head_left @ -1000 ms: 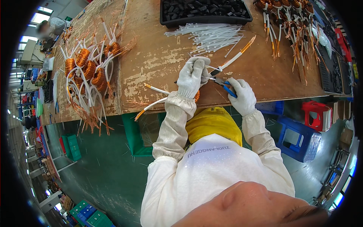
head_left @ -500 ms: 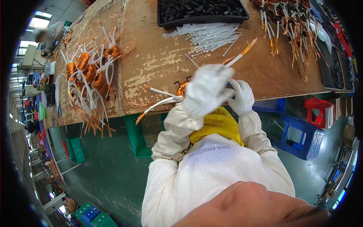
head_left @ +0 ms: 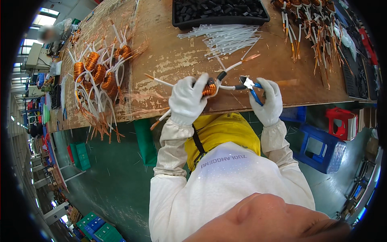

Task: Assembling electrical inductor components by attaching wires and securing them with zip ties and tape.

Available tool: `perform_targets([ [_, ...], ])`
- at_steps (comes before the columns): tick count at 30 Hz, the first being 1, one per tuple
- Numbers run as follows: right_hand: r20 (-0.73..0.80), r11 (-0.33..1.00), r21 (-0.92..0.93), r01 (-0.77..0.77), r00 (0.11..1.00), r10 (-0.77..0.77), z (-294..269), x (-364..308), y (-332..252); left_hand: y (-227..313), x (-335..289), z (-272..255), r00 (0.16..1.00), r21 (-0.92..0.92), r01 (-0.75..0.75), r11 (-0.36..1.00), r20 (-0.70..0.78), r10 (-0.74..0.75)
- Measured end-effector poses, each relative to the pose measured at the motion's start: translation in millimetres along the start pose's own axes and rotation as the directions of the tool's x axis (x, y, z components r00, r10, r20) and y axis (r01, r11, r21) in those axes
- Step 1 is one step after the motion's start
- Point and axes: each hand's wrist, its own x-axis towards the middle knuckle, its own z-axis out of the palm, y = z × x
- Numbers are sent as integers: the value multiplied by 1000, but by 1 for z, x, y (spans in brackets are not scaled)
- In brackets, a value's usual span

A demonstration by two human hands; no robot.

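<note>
My left hand (head_left: pixel 187 99), in a white glove, is closed round a copper-wound ring coil (head_left: pixel 209 89) at the table's front edge. White leads with bare copper ends stick out on both sides of the coil. A black sleeve (head_left: pixel 221 75) sits on the lead pointing up and right. My gloved right hand (head_left: pixel 269 101) grips blue-handled cutting pliers (head_left: pixel 254 93). Their metal head is at a second black sleeve (head_left: pixel 240 86) on the lead pointing right; whether the jaws touch it I cannot tell. Beyond them is an orange blur.
White cable ties (head_left: pixel 225 38) lie in a pile below a black tray (head_left: pixel 179 25) of small black pieces. Finished-looking coil bundles sit at left (head_left: pixel 96 74) and far right (head_left: pixel 300 32). Blue (head_left: pixel 318 149) and red stools (head_left: pixel 340 121) stand by the table.
My hands have moved apart, the left one leftward off the top of the coil. Coil, black sleeves and blue pliers now show clearly. The right-hand leads have spread apart.
</note>
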Motion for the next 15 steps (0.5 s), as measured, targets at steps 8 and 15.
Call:
perform_targets([
  [8, 44, 976, -210, 64, 997, -56, -3, 0, 20, 0, -10, 27, 972, 53, -214, 975, -85, 218],
  [15, 136, 890, -384, 247, 968, -210, -17, -9, 30, 36, -4, 30, 951, -77, -265, 961, -189, 247],
])
